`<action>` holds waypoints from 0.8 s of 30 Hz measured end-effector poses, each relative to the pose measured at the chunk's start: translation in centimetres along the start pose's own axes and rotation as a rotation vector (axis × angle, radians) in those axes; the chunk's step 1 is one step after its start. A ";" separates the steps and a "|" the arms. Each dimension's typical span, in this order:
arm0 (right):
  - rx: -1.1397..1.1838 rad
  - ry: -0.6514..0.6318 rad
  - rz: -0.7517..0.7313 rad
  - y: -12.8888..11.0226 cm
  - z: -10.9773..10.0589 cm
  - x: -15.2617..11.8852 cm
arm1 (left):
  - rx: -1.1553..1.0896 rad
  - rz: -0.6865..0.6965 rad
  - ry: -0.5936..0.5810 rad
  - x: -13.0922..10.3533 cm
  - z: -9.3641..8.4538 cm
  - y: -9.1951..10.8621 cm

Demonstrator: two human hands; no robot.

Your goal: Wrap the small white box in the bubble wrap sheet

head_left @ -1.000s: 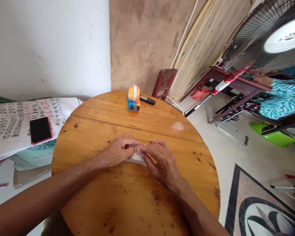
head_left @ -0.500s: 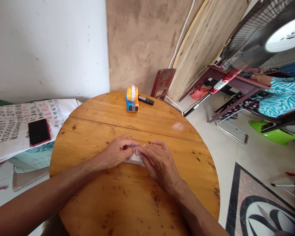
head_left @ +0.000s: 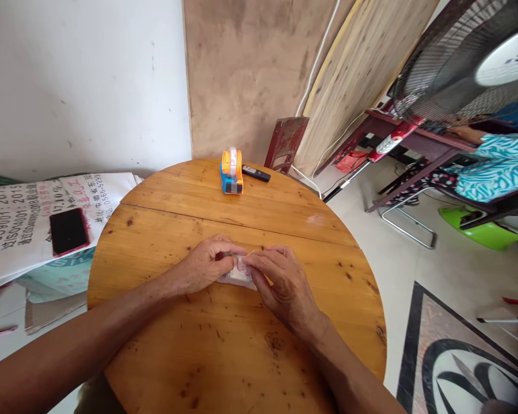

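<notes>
A small whitish, see-through plastic packet (head_left: 240,276) with a pinkish mark lies low over the middle of the wooden table, between my hands. My left hand (head_left: 208,263) pinches its left end between thumb and fingers. On the other side, my right hand (head_left: 282,279) is closed at the packet's upper right, thumb and fingertips together. My fingers cover both ends of the packet, so its full shape is hidden.
An orange and blue tape dispenser (head_left: 232,172) stands near the round table's (head_left: 176,356) far edge, beside a black remote-like object (head_left: 256,173). A phone (head_left: 69,231) rests on white printed sacking at left. A fan (head_left: 449,75) and a seated person are at right.
My right fingers have shifted slightly on the packet, and more of its pinkish mark shows. The left hand keeps its grip. The camera view has moved a little.
</notes>
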State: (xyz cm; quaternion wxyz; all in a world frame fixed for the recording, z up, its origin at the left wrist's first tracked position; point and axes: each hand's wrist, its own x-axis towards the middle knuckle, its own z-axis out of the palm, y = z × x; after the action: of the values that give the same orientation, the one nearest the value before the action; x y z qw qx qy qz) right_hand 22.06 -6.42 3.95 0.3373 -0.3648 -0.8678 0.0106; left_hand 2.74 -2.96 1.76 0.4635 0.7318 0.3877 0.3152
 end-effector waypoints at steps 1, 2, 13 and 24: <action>0.004 0.000 -0.001 0.0 0.0 0.0 | -0.001 0.001 0.003 0.0 0.0 0.0; 0.005 -0.004 -0.001 0.0 0.0 0.0 | -0.003 -0.001 0.004 0.0 0.0 0.0; 0.006 -0.027 0.028 -0.4 -0.2 0.1 | -0.006 0.007 0.020 0.1 0.1 0.0; -0.084 -0.042 0.027 -0.6 0.4 0.4 | 0.001 0.012 -0.002 0.0 -0.1 0.1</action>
State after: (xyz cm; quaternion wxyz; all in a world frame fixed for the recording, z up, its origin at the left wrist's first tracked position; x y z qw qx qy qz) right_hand 21.29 -6.48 4.06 0.3033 -0.3901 -0.8693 -0.0139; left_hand 2.69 -2.93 1.93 0.4616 0.7347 0.3829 0.3171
